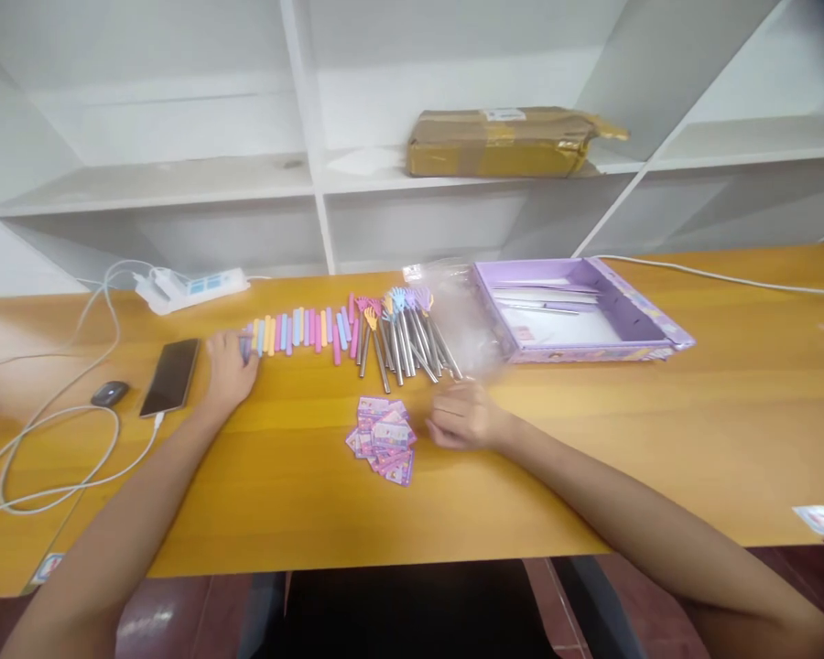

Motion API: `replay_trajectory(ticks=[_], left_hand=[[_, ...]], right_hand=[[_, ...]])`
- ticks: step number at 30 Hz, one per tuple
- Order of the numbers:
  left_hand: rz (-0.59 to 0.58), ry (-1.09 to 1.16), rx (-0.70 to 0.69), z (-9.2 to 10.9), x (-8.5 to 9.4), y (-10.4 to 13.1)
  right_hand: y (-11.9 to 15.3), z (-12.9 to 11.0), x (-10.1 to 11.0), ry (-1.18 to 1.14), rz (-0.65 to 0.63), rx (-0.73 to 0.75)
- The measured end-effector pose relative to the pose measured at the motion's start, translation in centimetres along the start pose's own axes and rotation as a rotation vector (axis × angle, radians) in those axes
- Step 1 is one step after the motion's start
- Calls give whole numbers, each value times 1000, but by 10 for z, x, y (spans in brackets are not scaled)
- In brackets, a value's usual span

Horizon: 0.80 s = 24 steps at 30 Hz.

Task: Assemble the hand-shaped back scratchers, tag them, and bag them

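Both hands rest on the wooden table (659,439), the only view being the one from the head. Left hand (228,371) lies flat, fingers loosely spread and holding nothing, its fingertips touching the left end of a row of pastel caps (300,329) laid side by side like a small fence. Right hand (461,417) sits loosely curled, knuckles up, just right of a small heap of pink and purple cards (383,439); whether it pinches anything underneath cannot be told from this angle.

Right of the row, touching its far end, lies a bundle of metal sticks (402,343) with coloured hand-shaped tips, fanned out and overlapping. A crumpled clear bag (461,316) lies between the sticks and an open purple box (632,316), which holds a few flat inserts.

The step in hand looks like sorting and lining up the small parts. To do it well, I would judge that the left hand should steady the row's end lightly, pressing down rather than sideways, since the caps would roll or skew easily. Sticks are best drawn from the bundle one at a time from the outer edge, so the overlapping ones do not scatter into the cards.

A phone (171,375), a mouse (110,394) and a power strip (192,286) lie to the left, near the left hand.
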<state>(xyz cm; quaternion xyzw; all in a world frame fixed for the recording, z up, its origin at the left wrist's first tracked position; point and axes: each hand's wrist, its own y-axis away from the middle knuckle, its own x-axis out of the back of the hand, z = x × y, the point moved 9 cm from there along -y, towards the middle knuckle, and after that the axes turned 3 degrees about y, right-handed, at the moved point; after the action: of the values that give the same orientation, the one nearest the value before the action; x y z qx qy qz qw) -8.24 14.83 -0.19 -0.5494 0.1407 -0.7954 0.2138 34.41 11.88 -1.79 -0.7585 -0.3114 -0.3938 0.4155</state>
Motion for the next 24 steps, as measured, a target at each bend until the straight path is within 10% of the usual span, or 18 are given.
replay_trajectory(ticks=[13,20,24], left_hand=[[-161,217,-423,56,-9,19],[-127,194,-432,53,-7,20],[-158,192,-390,49,-11,19]], right_hand=[[-2,36,27,-42,98,-124],[57,166,188,526,413,-722],[95,255,199,628,-26,-1001]])
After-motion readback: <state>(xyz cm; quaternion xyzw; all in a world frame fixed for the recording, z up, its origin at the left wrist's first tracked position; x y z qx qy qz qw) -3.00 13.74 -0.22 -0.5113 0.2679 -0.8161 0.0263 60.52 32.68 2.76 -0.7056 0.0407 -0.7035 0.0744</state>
